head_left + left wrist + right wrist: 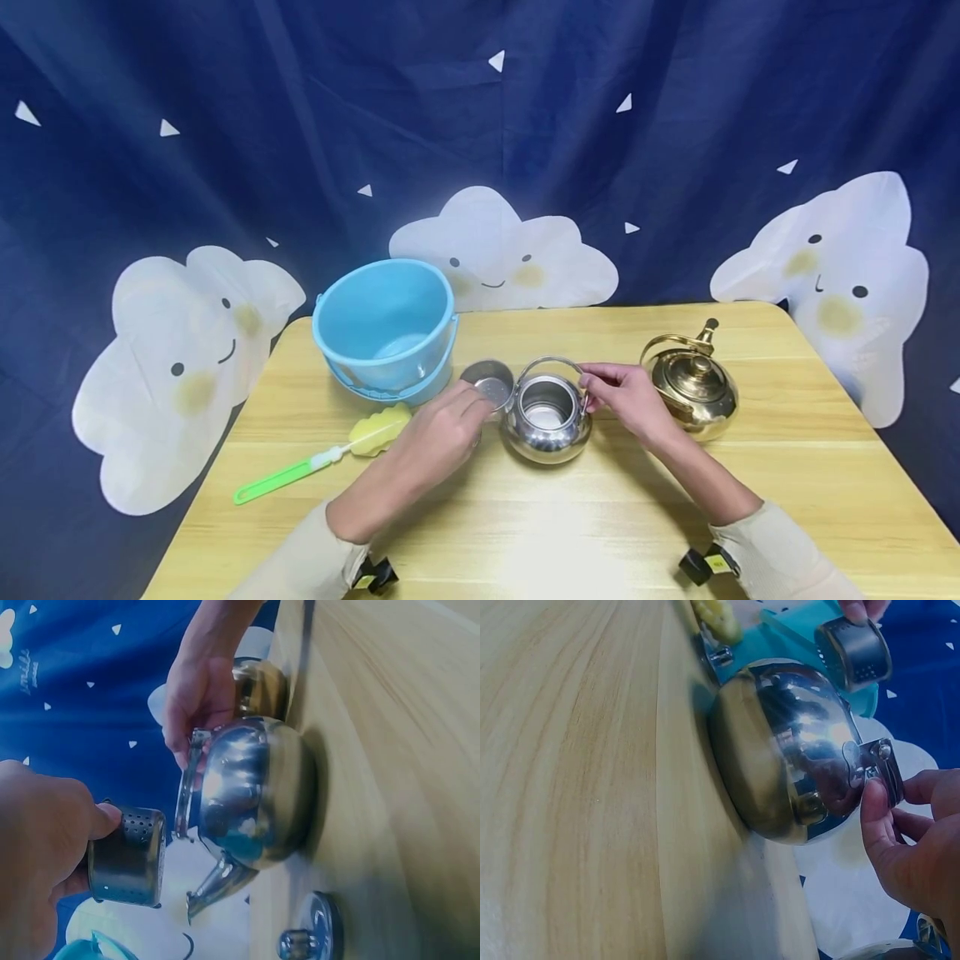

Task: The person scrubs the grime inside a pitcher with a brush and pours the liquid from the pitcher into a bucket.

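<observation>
A polished steel teapot (546, 443) stands upright on the table, its opening uncovered and its hooped handle raised. My right hand (628, 402) pinches that handle (885, 769) near its right-hand hinge, between thumb and fingers. To the left of the pot, my left hand (444, 433) holds a steel tea strainer (127, 856) by its side, with small holes showing in its wall. In the left wrist view the strainer is held at the level of the pot's top, apart from it. The pot's spout (217, 889) shows there, beside a knobbed lid (322, 930) lying on the table.
A blue bucket (382, 312) stands at the back left. In front of it lies a sponge brush with a yellow head (378, 429) and green handle (273, 482). A gold-coloured teapot (693, 396) with its lid on stands close to my right hand. A dark blue curtain (480, 125) hangs behind the table.
</observation>
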{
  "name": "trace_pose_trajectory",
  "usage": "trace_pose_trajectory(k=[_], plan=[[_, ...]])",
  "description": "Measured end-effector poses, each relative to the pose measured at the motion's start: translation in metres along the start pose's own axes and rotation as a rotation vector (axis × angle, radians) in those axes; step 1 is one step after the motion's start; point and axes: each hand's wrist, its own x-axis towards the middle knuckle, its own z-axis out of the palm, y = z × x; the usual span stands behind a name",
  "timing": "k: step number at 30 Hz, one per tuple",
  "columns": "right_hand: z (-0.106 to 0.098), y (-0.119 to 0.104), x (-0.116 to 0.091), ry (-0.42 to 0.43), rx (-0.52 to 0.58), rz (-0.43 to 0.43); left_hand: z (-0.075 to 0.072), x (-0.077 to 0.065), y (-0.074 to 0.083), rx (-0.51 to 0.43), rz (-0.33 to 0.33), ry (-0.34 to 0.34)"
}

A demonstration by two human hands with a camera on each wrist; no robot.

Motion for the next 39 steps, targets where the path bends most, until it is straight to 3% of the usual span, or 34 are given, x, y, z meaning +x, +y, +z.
trace_pose_trajectory(k=[7,25,39], plan=[[0.0,0.0,0.001,0.005,0.006,0.003,-0.003,-0.013,-0.006,0.007,-0.012,-0.036],[0.002,0.001,0.001,-0.002,0.002,0.003,-0.012,-0.059,-0.007,0.004,-0.041,-0.038],[0.001,0.003,0.002,0.005,-0.007,0.012,-0.009,-0.079,-0.005,0.001,-0.042,-0.066]])
